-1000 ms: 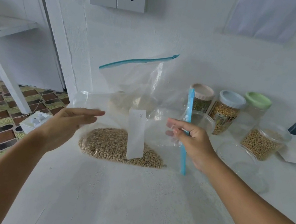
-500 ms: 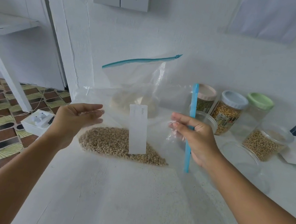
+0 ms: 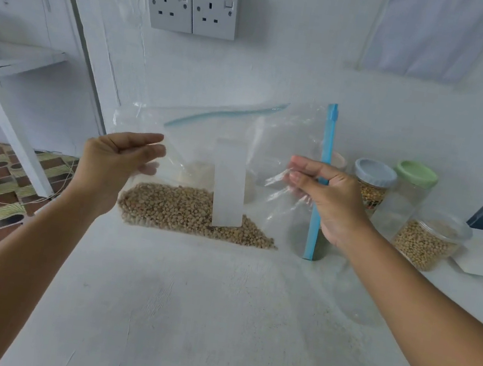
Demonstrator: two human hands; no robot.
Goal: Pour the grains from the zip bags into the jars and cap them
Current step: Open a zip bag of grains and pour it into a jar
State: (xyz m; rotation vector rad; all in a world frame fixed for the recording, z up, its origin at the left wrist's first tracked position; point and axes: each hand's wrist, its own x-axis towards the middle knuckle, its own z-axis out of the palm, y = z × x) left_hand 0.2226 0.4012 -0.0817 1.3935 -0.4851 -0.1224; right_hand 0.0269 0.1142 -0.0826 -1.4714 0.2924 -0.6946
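The white desk (image 3: 213,319) stretches out in front of me to the white wall (image 3: 297,75), where a double socket (image 3: 196,6) sits high up. Over the desk I hold a clear zip bag (image 3: 208,146) turned sideways, so its blue zip strip (image 3: 321,179) runs straight up and down on my right. The tan grains (image 3: 179,214) are heaped along the bag's bottom edge, which lies at the desk surface, and a white label (image 3: 230,184) shows on its front. My left hand (image 3: 112,160) pinches the bag's left edge between thumb and curled fingers. My right hand (image 3: 329,196) grips the plastic just beside the zip strip, fingers curled around it. Behind this bag stands a second zip bag (image 3: 228,115), seen through the plastic. To the right, near the wall, stand a jar with a blue lid (image 3: 373,183), a jar with a green lid (image 3: 411,192), and an open jar (image 3: 427,239) partly filled with grains.
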